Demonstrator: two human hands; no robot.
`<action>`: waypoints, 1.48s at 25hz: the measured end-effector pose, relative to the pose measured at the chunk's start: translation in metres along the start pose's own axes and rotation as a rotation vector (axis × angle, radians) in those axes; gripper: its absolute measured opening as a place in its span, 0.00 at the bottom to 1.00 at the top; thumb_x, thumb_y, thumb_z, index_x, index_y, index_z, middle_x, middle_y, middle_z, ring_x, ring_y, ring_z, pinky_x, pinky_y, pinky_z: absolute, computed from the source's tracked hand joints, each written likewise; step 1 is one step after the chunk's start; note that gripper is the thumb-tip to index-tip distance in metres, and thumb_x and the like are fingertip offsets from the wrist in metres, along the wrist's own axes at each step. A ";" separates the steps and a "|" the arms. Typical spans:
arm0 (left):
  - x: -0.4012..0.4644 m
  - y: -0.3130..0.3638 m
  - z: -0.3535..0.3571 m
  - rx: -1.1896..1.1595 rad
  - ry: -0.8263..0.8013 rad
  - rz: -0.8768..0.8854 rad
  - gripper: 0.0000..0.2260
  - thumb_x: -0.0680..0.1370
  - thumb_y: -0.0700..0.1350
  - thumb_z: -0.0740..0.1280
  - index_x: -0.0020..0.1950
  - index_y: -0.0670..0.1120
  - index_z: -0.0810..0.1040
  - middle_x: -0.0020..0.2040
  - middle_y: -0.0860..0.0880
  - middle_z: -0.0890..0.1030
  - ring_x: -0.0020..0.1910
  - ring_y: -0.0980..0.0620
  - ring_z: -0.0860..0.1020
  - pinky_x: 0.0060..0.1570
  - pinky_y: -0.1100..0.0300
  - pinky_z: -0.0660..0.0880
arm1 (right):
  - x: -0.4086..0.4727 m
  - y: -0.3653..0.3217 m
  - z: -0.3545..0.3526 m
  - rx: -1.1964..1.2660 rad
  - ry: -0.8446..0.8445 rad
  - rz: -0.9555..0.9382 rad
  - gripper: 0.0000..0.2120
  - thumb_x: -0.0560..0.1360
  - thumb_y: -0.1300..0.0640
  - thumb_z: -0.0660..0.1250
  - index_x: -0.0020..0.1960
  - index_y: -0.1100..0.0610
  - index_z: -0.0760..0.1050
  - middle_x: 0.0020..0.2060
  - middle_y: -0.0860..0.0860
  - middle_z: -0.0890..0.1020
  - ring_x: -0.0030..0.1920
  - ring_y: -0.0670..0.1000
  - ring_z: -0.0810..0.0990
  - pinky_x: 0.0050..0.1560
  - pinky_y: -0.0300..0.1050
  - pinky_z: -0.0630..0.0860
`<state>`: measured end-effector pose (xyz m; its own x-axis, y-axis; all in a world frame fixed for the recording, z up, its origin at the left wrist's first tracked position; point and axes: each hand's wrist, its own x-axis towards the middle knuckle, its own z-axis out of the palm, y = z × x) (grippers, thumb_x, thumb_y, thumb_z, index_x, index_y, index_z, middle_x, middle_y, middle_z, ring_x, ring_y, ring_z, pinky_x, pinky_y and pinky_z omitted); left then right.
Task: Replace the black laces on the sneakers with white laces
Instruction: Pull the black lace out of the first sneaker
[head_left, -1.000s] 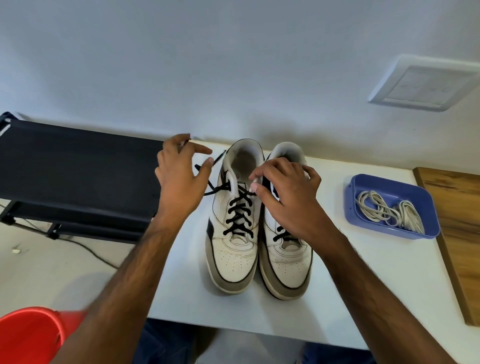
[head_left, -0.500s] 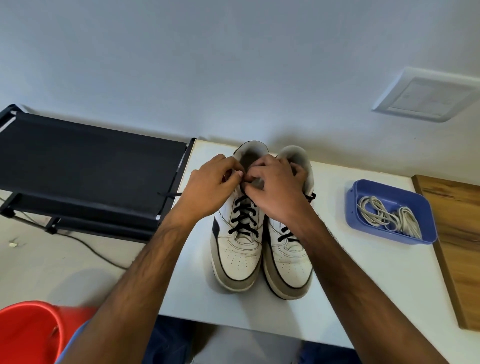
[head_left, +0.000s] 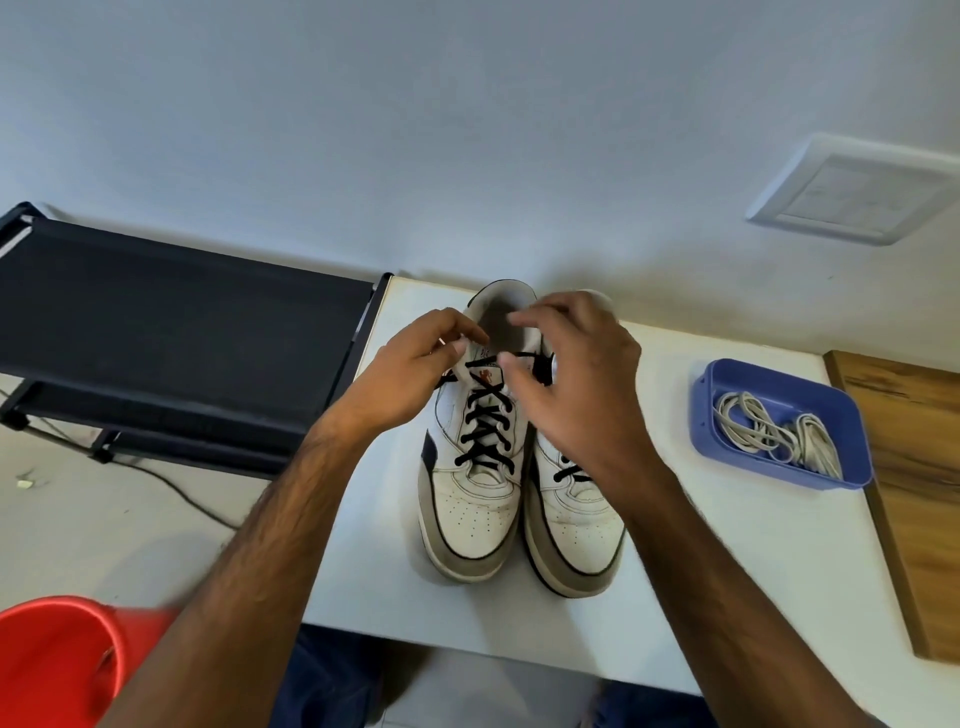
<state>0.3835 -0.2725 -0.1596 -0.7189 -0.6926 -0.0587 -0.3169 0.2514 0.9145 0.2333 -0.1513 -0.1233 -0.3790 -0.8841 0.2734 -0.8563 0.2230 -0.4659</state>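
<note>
While both hands work at the collar of the left white leather sneaker (head_left: 475, 467) on the white worktop (head_left: 727, 561), the left hand (head_left: 410, 379) pinches its black lace (head_left: 485, 421) and the right hand (head_left: 576, 384) pinches the top span; the lacing runs toward the person, and the white laces (head_left: 774, 431) wait in the blue plastic tray (head_left: 727, 374), nearer the right hand.

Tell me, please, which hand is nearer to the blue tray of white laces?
Right. The right hand lies over the sneakers, beside the blue tray; the left hand is farther off, beyond it.
</note>
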 end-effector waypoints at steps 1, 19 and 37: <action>0.000 0.001 0.000 -0.015 0.004 -0.004 0.10 0.83 0.45 0.60 0.58 0.54 0.79 0.53 0.56 0.80 0.56 0.52 0.77 0.60 0.48 0.74 | 0.006 -0.008 0.003 -0.039 -0.051 -0.016 0.12 0.76 0.43 0.67 0.56 0.45 0.81 0.57 0.44 0.78 0.63 0.51 0.74 0.69 0.65 0.64; 0.000 0.001 0.002 -0.001 0.029 -0.008 0.10 0.84 0.43 0.59 0.61 0.55 0.75 0.47 0.54 0.75 0.47 0.50 0.75 0.51 0.49 0.74 | 0.002 -0.006 -0.008 -0.052 -0.042 0.041 0.13 0.74 0.52 0.65 0.58 0.45 0.79 0.56 0.44 0.79 0.64 0.50 0.73 0.70 0.58 0.58; 0.002 -0.002 0.003 0.209 0.056 0.074 0.13 0.80 0.50 0.55 0.53 0.59 0.79 0.45 0.59 0.75 0.49 0.55 0.74 0.54 0.39 0.74 | -0.004 0.042 -0.084 -0.002 -0.241 0.215 0.10 0.81 0.53 0.66 0.42 0.41 0.76 0.45 0.39 0.81 0.56 0.46 0.75 0.58 0.50 0.58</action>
<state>0.3809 -0.2728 -0.1624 -0.7115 -0.7020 0.0329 -0.3904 0.4337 0.8121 0.1690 -0.1034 -0.0732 -0.4579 -0.8882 -0.0384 -0.7661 0.4161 -0.4898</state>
